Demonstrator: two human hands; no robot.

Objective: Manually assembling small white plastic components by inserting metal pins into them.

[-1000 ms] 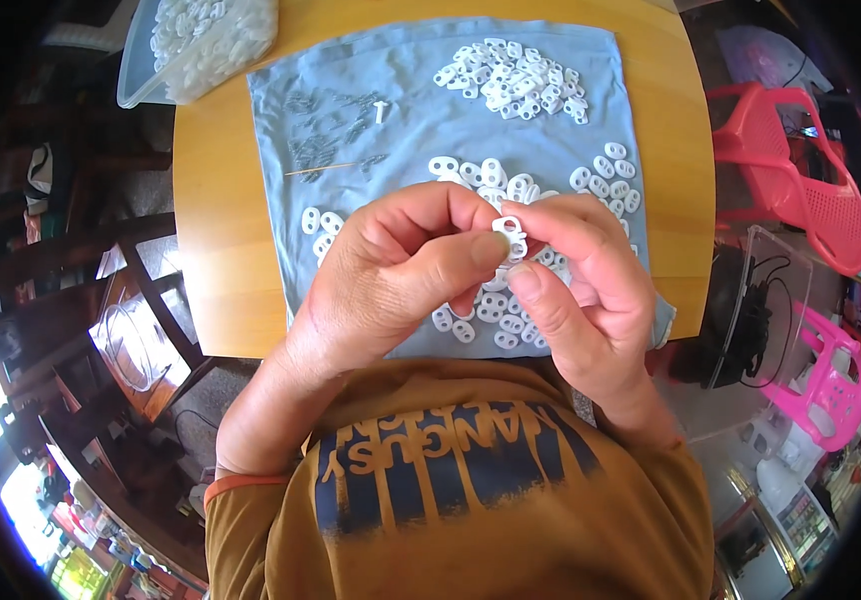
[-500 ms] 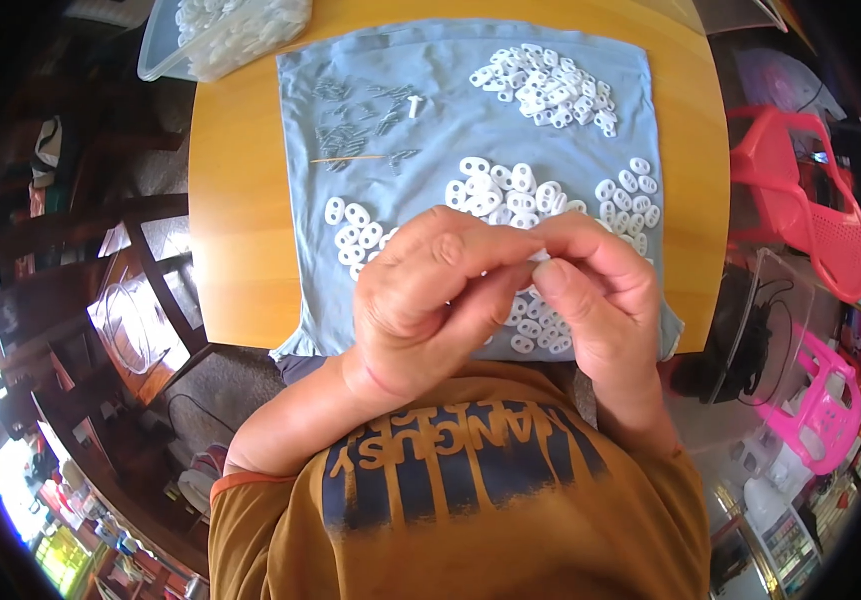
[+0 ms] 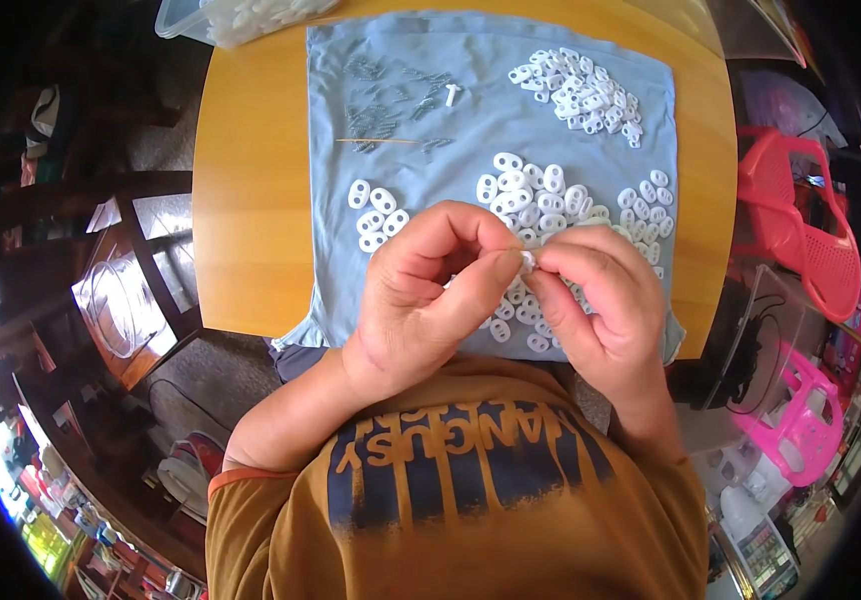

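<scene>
Thumb and fingertips of my left hand (image 3: 429,285) are pinched together over the front of the cloth. My right hand (image 3: 606,295) meets it tip to tip, fingers pinched as well. Between them both is a small white plastic piece (image 3: 528,262), mostly covered by the fingertips, so its exact shape is hidden. Just beyond and below the hands lies a pile of white oval two-hole plastic pieces (image 3: 554,180). Smaller groups of like ovals rest left of my left hand (image 3: 383,200) and right of my right hand (image 3: 649,205).
A light blue cloth (image 3: 431,185) covers much of the wooden table (image 3: 251,200). On it lie smaller white two-hole parts (image 3: 591,95), thin grey spring-like bits (image 3: 376,105), a white T-shaped piece (image 3: 453,94) and a thin stick (image 3: 376,141). A clear tub (image 3: 186,18) stands far left.
My left hand has turned, opening a gap between its thumb and index finger, and the white piece shows more at the fingertips. The view has shifted slightly, moving the cloth rightward in the picture.
</scene>
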